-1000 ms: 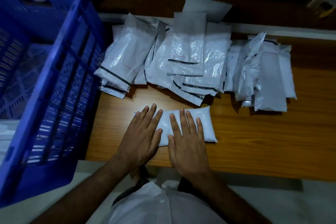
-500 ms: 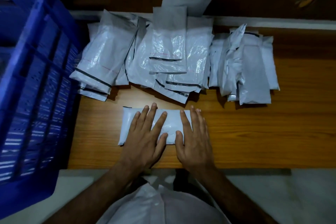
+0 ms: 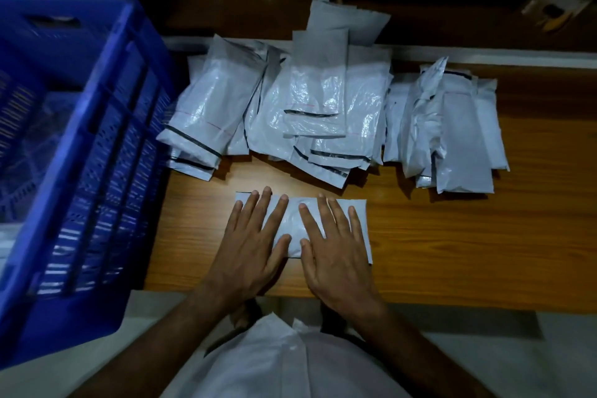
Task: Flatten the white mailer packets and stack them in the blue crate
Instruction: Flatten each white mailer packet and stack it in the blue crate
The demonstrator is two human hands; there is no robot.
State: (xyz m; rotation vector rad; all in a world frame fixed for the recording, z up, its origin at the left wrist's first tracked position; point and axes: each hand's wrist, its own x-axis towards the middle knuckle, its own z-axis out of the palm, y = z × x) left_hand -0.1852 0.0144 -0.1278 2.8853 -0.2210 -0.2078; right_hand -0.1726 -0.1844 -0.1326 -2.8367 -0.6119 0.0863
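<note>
Wooden and dimly lit, the surface point(image 3: 452, 252) runs across the middle of our view, with dark shelving behind it. Nearest us, both hands lie flat on one packet point(image 3: 295, 229) that sits at the near edge, about 6 o'clock from the heap. Our left hand point(image 3: 248, 252) covers its left half and our right hand point(image 3: 336, 255) its right half; on each, the fingers point(image 3: 326, 216) are straight and spread, pressing down and gripping nothing. A strip of white plastic shows between the two thumbs, and the packet's right end pokes out past the right hand.

We judge this as the flattening step, with the air being pushed out under the palms. The next move calls for closing on the packet's edge, lifting it and carrying it toward 9 o'clock, over the wall of the crate point(image 3: 106, 139) that stands at our left. How many packets the crate holds we cannot tell.

Farther off, at 12 o'clock, the heap point(image 3: 323, 107) of loose mailers overlaps untidily, so most of the job looks undone.
</note>
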